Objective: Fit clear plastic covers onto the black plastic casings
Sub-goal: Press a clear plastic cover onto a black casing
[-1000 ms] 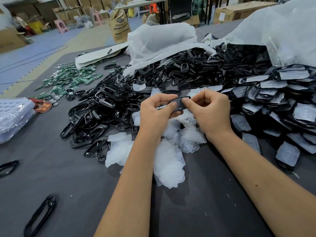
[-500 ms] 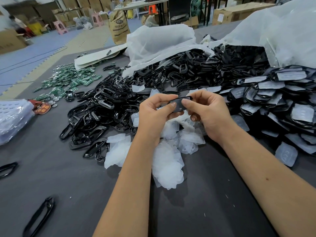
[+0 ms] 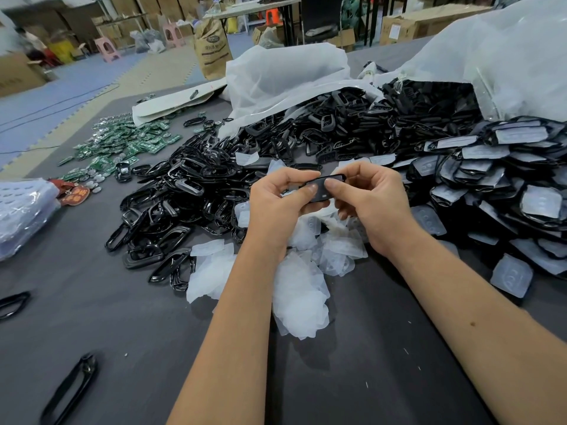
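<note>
Both hands hold one black plastic casing (image 3: 322,188) above the table's middle. My left hand (image 3: 280,204) grips its left end, thumb pressed on its face. My right hand (image 3: 372,204) pinches its right end, thumb on top beside the left thumb. Whether a clear cover sits in this casing I cannot tell. A heap of loose clear plastic covers (image 3: 300,271) lies right under the hands. Bare black casings (image 3: 190,191) are piled to the left and behind. Casings with covers fitted (image 3: 506,179) are stacked at the right.
Green circuit boards (image 3: 122,148) are spread at the far left. White plastic bags (image 3: 285,78) lie behind the piles. A clear bag (image 3: 21,210) sits at the left edge. Single black casings (image 3: 70,391) lie on the grey table (image 3: 368,378) near me.
Both hands keep hold of the casing with only small shifts of the thumbs. The view has tilted slightly.
</note>
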### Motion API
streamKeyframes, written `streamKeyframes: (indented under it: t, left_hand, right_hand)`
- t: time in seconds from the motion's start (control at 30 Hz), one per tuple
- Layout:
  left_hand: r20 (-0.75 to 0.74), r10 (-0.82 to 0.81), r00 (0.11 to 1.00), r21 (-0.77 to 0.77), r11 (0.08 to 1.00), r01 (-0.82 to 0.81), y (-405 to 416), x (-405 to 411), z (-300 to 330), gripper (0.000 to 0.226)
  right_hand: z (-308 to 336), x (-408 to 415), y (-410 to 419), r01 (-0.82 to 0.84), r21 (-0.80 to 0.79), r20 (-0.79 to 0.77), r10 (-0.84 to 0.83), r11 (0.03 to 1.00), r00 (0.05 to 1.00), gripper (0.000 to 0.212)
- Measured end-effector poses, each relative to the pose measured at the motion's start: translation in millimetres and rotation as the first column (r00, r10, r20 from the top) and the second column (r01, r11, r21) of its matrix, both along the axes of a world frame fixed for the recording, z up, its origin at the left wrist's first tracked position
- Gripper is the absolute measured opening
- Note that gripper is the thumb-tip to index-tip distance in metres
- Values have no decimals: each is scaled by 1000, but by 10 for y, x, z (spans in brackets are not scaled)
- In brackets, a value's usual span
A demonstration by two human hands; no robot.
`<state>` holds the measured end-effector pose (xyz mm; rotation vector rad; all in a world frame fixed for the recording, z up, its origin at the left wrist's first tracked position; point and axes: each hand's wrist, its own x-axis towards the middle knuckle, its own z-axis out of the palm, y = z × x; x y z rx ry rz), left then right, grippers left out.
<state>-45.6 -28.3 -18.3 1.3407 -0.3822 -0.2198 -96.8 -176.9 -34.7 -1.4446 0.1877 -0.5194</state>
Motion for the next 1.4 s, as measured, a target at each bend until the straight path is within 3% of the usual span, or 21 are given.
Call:
streamKeyframes:
  t: [0.4, 0.67, 1.0, 1.3, 1.4]
  left_hand:
    - [-17, 25, 1000, -9, 1000, -25, 1, 11, -3, 17]
    - [-35, 74, 997, 41, 997, -72, -10, 23, -39, 12]
    - [-25, 114, 993, 108, 988, -111, 5, 28, -30, 17]
    - [-92, 119, 989, 62, 992, -114, 26, 61, -25, 15]
    - [-142, 152, 978, 42, 988, -147, 45, 74, -12, 14]
  right_hand:
    - [16, 0, 21, 5, 72, 1, -5, 997, 1000, 12]
    - [-55, 22, 33, 97, -217, -10, -101, 971, 995, 12]
    - [-69, 32, 53, 63, -264, -10, -68, 962, 998, 12]
    - [-33, 3, 81, 118, -324, 35, -113, 939, 993, 18]
    - [0, -19, 101, 185, -475, 120, -145, 860, 982, 31]
